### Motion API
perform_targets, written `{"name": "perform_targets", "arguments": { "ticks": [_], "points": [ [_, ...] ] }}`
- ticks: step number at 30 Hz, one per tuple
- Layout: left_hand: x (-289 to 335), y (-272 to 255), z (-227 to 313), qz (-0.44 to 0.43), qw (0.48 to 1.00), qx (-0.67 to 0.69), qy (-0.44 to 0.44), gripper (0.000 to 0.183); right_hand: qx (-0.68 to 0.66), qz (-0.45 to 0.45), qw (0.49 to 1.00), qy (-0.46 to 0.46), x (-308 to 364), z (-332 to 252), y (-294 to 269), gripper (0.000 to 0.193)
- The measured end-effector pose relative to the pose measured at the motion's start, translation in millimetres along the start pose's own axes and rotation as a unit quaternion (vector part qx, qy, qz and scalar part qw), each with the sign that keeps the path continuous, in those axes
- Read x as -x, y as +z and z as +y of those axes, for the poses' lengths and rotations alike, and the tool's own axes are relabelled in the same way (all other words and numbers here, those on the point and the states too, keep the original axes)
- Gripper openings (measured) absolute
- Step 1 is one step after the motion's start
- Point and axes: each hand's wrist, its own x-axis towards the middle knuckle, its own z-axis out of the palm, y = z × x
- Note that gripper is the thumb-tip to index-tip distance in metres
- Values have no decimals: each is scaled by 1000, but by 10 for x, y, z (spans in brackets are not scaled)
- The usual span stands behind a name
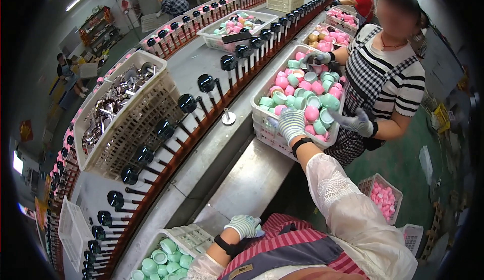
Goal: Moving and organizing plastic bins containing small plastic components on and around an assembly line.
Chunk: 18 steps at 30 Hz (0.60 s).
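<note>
My right hand [291, 125], in a striped knit glove, reaches over the near end of a white crate [272, 139] filled with pink and mint-green rounded cups [311, 113]. Its thumb stands apart from the fingers, and no cup shows lifted in it. Close to my body, my left hand [243, 226] is curled closed in a matching glove; whatever it may hold is hidden. Beside my left forearm a second crate [194, 239] holds mint-green cups [161, 260]. Across the first crate, a co-worker's gloved hands [355, 122] are over and beside the cups.
A curved conveyor [222, 101] carries upright spindles, many with glossy dark round pieces [205, 83]. Inside its loop stand a crate of shiny metal parts [113, 103] and a crate of mixed cups [237, 25]. A crate of pink cups [382, 202] sits on the floor at right.
</note>
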Motion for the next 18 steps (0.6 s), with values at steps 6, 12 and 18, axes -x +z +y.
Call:
{"name": "perform_targets", "arguments": {
  "ticks": [6,12,18],
  "points": [
    [-19,-56,48,-29,999,-17,-26,59,-36,22,998,-37,-70,-41,35,67],
    [2,12,63,-12,999,-14,-35,60,-14,-30,999,-43,-49,-127,-35,46],
    [-40,-33,21,-15,999,-14,-27,63,-22,23,999,-32,-117,-27,104,63]
  ]
}}
